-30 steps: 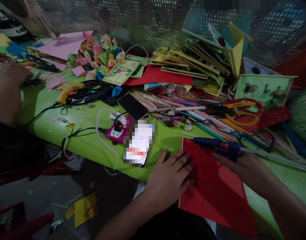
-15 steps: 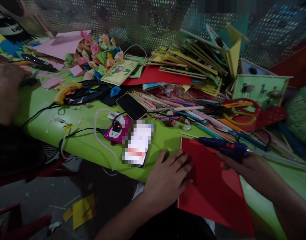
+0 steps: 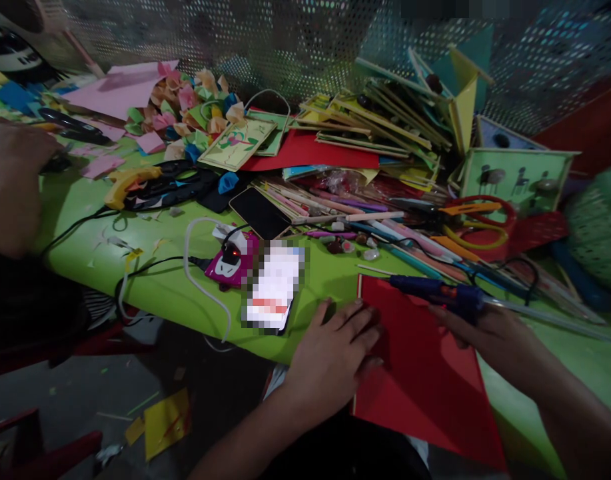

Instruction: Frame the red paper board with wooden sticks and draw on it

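A red board (image 3: 420, 380) lies at the table's front edge, its lower part jutting past it. Pale thin strips run along its left edge. My left hand (image 3: 338, 343) rests flat over that edge, fingers spread and touching the board. In my right hand (image 3: 485, 327) is a blue glue gun (image 3: 435, 293), its nozzle pointing left over the board's top left corner. A clear glue stick (image 3: 545, 312) sticks out of its back end. Near the corner, just above the board, lies a thin pale stick (image 3: 375, 270).
A lit phone (image 3: 275, 287) and a purple power strip (image 3: 230, 263) with cables lie left of my hands. Behind are pencils, scissors (image 3: 478, 223), stacked cards (image 3: 375, 123) and folded paper pieces (image 3: 185, 107). Another person's hand (image 3: 20, 147) is at far left, near a yellow glue gun (image 3: 130, 187).
My right hand has shifted the glue gun slightly left, toward the board's top left corner. My left hand stays in place. The other person's hand has moved a little.
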The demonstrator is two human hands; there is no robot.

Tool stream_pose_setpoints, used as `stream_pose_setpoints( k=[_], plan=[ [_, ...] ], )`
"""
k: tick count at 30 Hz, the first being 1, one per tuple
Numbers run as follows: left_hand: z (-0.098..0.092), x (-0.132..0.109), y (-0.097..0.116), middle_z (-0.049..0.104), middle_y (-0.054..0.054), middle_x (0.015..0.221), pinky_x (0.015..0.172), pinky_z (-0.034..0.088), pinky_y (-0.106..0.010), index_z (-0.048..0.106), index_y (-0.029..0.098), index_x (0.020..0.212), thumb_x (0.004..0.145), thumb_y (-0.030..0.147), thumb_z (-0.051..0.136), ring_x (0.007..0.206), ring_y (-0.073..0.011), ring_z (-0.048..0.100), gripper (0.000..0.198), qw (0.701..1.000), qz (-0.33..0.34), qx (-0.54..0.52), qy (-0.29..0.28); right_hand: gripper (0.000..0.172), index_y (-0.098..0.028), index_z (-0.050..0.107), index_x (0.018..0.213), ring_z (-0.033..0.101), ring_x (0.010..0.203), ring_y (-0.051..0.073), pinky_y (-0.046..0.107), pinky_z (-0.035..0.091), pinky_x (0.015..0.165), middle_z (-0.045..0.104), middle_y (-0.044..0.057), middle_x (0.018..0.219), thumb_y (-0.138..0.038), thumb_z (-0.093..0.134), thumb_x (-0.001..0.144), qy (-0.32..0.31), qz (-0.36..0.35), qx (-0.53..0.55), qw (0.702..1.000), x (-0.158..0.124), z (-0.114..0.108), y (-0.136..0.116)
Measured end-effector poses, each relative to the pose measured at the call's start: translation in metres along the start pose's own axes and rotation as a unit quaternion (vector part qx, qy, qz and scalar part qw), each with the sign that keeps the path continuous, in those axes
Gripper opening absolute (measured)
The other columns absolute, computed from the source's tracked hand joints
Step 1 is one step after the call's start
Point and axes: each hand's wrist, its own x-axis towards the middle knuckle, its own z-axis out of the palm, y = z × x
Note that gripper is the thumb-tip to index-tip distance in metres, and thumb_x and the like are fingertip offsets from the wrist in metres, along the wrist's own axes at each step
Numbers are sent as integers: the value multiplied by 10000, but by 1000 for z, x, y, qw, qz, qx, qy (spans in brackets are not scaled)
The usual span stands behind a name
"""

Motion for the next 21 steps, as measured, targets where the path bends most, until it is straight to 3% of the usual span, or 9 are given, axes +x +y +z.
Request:
stream_pose_setpoints(
  k=[16,21],
  plan=[
    [0,0,0,536,-2,1609,1290,291,-572,587,269,1440,1090,408,510,1529,-207,421,385,1000,3,-8,8,703,-271,635,528,605,469,230,367,460,511,626,56,492,-887,422,793,-8,-17,-32,999,-1,-5,1],
    [1,-1,0,545,-8,1600,1292,299,-565,589,266,1443,1093,411,500,1527,-207,426,389,1000,5,-5,15,751,-274,590,494,592,457,231,375,458,502,604,60,477,-944,384,763,-7,-7,-40,999,-1,-5,-1]
  ],
)
